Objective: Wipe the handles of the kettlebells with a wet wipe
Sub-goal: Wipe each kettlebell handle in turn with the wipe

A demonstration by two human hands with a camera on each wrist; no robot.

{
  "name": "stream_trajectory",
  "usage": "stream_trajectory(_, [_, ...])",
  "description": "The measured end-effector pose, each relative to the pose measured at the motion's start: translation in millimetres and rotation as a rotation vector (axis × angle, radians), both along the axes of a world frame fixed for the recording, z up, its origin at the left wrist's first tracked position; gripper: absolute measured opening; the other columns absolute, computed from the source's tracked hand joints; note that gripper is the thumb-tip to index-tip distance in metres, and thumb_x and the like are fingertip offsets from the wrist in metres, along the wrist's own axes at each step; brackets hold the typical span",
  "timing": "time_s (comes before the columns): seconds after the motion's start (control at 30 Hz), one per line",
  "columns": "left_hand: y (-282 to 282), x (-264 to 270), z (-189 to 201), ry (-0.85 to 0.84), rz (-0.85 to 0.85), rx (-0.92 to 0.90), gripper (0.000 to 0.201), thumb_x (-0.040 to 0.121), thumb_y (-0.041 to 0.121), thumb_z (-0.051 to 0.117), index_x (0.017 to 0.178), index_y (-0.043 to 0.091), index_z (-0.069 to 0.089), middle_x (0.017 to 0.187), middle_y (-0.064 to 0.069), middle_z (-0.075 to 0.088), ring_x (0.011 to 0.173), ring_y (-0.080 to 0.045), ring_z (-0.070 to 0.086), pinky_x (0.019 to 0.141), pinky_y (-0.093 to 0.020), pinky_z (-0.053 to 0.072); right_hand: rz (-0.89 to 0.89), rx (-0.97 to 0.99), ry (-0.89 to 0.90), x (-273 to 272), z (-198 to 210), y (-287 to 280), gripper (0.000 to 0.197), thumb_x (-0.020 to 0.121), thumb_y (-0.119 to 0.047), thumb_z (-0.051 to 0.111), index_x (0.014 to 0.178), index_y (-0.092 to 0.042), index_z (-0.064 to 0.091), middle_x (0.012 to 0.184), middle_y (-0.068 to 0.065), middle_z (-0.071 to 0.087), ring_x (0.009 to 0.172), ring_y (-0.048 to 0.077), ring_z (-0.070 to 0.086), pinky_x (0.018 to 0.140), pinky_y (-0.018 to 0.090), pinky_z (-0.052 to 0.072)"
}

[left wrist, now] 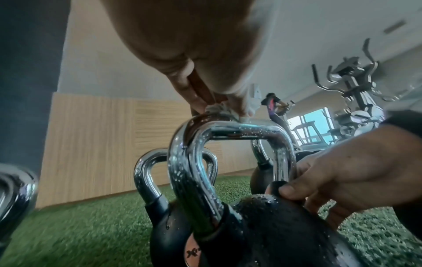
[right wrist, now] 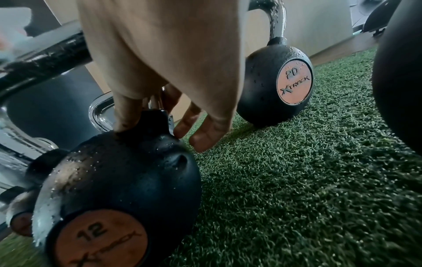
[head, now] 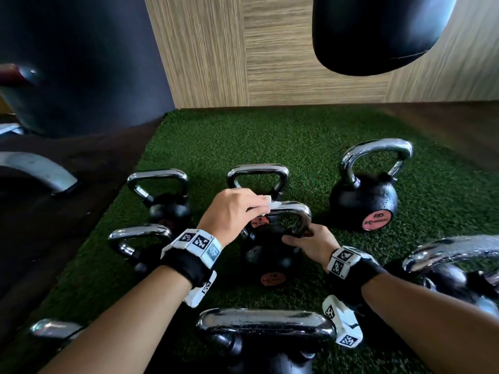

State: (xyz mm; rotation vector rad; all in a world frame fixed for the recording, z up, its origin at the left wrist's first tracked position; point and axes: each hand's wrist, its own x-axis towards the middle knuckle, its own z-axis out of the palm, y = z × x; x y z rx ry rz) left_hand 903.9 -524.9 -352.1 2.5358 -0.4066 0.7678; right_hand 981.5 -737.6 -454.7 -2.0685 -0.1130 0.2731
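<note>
Setting: a gym corner with wood-panelled walls; a strip of green turf (head: 310, 147) on the floor carries the kettlebells, and a black punch bag (head: 378, 33) hangs above and beyond the hands.

Task thing: the 12 kettlebell (right wrist: 118, 180) stands on the turf directly under both hands, its chrome handle (head: 294, 214) beaded with droplets.

Left hand: the left hand (head: 232, 214) comes down onto the top bar of that handle — its fingers (left wrist: 198, 103) are pressed together, pinching a bunched white wet wipe (left wrist: 219, 110) against the bar's left corner.

Right hand: the right hand (head: 313, 242) steadies the bell low on the handle's right leg, fingers (right wrist: 125, 115) curled round the leg where it meets the black body, two outer fingers hanging loose beside it.

Progress: by my reading, mid-wipe on this handle. Droplets also show on the 20 kettlebell (head: 364, 201), beyond and right of the right-hand fingers, and on the nearest handle (head: 267, 322) below the wrists, but whether those were wiped I cannot tell. Three more bells stand left of and beyond the left-hand fingers — several handles may still be left.

Containers: none visible; no wipe packet or bin in any view.
</note>
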Motion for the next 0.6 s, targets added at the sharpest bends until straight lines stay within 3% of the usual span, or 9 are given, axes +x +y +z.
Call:
stream_trajectory(0.1, [6, -5, 0, -0.010, -0.007, -0.019, 0.023, 0.088, 0.024, 0.080, 0.109, 0.017, 0.081, 0.104, 0.003, 0.080, 0.094, -0.007, 0.075, 0.083, -0.023, 0.058, 0.009, -0.015, -0.005, 0, 1, -1, 0.030, 0.066, -0.045, 0.090, 0.071, -0.023, 0.070, 0.071, -0.004, 0.074, 0.075, 0.018, 0.072, 0.077, 0.035, 0.056])
stream_trajectory(0.2, [26, -9, -6, 0.025, 0.170, -0.200, 0.021, 0.088, 0.029, 0.080, 0.107, 0.018, 0.082, 0.100, 0.001, 0.080, 0.083, 0.005, 0.070, 0.071, -0.001, 0.045, 0.022, -0.037, -0.002, -1, 4, -2, 0.030, 0.068, -0.047, 0.088, 0.072, -0.024, 0.070, 0.070, -0.007, 0.074, 0.075, 0.014, 0.070, 0.076, 0.033, 0.055])
stream_trajectory(0.27, [31, -14, -11, 0.026, 0.241, -0.211, 0.023, 0.089, 0.031, 0.080, 0.107, 0.017, 0.081, 0.100, -0.001, 0.079, 0.083, 0.013, 0.063, 0.066, 0.003, 0.040, 0.022, -0.046, -0.009, -2, 6, -2, 0.029, 0.068, -0.048, 0.088, 0.073, -0.027, 0.069, 0.072, -0.009, 0.072, 0.075, 0.011, 0.068, 0.072, 0.029, 0.053])
stream_trajectory(0.4, [32, -21, -13, 0.044, 0.187, -0.188, 0.024, 0.090, 0.031, 0.078, 0.110, 0.018, 0.080, 0.102, 0.002, 0.078, 0.076, 0.017, 0.065, 0.064, -0.004, 0.046, 0.025, -0.071, -0.022, -2, 8, -2, 0.031, 0.067, -0.049, 0.088, 0.070, -0.028, 0.065, 0.075, -0.012, 0.067, 0.071, 0.005, 0.061, 0.062, 0.023, 0.043])
stream_trajectory(0.5, [41, -23, -21, 0.114, 0.280, -0.338, 0.022, 0.091, 0.032, 0.077, 0.109, 0.019, 0.081, 0.103, 0.005, 0.078, 0.077, 0.010, 0.070, 0.070, -0.009, 0.051, 0.016, -0.072, -0.016, 0, 7, -2, 0.031, 0.065, -0.049, 0.089, 0.069, -0.029, 0.066, 0.074, -0.013, 0.066, 0.072, 0.006, 0.061, 0.068, 0.025, 0.044])
stream_trajectory(0.6, [45, -22, -30, 0.185, 0.264, -0.580, 0.021, 0.091, 0.020, 0.078, 0.109, 0.009, 0.080, 0.103, -0.001, 0.080, 0.075, 0.006, 0.073, 0.072, -0.011, 0.057, 0.022, -0.092, -0.003, 3, 6, -2, 0.033, 0.063, -0.049, 0.090, 0.068, -0.027, 0.066, 0.069, -0.013, 0.066, 0.070, 0.009, 0.063, 0.065, 0.024, 0.045])
